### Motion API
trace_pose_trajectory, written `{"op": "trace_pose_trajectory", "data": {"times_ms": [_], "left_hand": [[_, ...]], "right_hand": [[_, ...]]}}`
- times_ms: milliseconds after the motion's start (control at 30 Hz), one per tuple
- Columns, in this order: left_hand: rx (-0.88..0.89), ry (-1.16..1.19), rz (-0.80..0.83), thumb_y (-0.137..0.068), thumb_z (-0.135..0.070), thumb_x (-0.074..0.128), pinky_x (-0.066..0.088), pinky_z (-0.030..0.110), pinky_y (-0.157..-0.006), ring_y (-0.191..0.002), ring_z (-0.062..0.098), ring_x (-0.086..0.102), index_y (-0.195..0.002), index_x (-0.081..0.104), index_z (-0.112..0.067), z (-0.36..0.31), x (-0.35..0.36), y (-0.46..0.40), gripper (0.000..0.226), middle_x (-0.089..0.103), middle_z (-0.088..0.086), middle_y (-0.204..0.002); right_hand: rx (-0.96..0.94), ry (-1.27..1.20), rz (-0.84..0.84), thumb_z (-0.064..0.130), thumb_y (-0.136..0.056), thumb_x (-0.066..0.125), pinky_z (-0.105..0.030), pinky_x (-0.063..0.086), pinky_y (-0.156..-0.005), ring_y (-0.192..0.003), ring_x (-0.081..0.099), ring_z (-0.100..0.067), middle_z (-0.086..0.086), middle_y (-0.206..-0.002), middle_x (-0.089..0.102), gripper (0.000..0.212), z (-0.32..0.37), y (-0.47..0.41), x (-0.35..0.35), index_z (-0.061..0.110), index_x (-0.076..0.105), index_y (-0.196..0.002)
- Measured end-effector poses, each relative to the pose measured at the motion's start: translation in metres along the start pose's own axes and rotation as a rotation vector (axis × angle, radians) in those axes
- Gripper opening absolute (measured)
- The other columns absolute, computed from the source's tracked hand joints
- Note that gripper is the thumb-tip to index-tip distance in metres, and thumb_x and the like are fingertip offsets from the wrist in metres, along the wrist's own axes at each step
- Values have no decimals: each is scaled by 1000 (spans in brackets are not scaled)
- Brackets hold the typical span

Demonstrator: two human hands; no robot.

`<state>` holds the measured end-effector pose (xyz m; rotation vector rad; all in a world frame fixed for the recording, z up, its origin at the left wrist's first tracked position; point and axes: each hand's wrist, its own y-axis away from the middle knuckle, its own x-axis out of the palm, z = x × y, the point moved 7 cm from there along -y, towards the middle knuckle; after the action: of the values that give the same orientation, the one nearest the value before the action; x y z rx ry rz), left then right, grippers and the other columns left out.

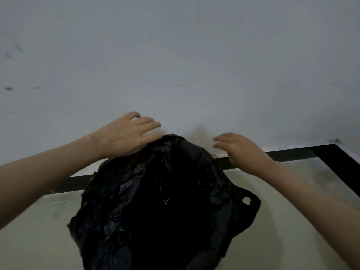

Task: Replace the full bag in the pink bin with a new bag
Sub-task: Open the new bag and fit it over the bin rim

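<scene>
Crumpled black bag (pixel 155 207) is filling the lower middle of the view, standing on the pale floor (pixel 282 221) against the grey wall (pixel 175 55); its contents are hidden. Left hand (pixel 124 136) is resting flat on its top, fingers spread. Right hand (pixel 241 149) is hovering beside it, released.

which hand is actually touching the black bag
The left hand: its palm and fingers rest on the top edge of the black bag. The right hand hovers beside the bag with fingers spread, apart from it.
</scene>
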<state>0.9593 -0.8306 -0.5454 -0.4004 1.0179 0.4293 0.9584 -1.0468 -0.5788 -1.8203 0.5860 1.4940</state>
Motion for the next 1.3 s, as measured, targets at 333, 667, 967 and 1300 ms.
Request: {"op": "trace_pose_trajectory", "data": {"times_ms": [333,667,967,1300], "left_hand": [[-566,709,-157,-81,-67,28,44,8,-80,-95,-1,60,-117,53,-24,10,-43,113,62,62,-7,-108],[-1200,1430,-62,-48,-34,88,51,16,-60,-64,8,68,-78,65,-20,-4,-20,167,41,75,-1,-70],[-1323,1701,-113,-66,7,73,56,22,-55,-52,12,63,-72,59,-8,-7,-13,176,22,65,0,-52],[-1568,1989,-208,-81,8,54,56,18,-58,-65,8,69,-85,69,-5,-19,53,226,20,75,3,-72]], "right_hand": [[-341,-287,-62,7,-77,59,-40,58,-71,-89,68,-30,-13,-104,71,26,132,-108,-27,5,67,-102],[-358,-521,313,22,-80,68,-18,40,-79,-95,65,-15,-3,-103,72,31,191,-156,-15,16,66,-111],[-125,-716,644,5,-70,75,-11,46,-84,-92,65,-8,-3,-105,69,41,163,-165,-7,11,65,-109],[-61,-595,552,11,-72,74,-7,40,-68,-55,55,12,10,-67,63,15,167,-213,23,9,71,-87]]}}
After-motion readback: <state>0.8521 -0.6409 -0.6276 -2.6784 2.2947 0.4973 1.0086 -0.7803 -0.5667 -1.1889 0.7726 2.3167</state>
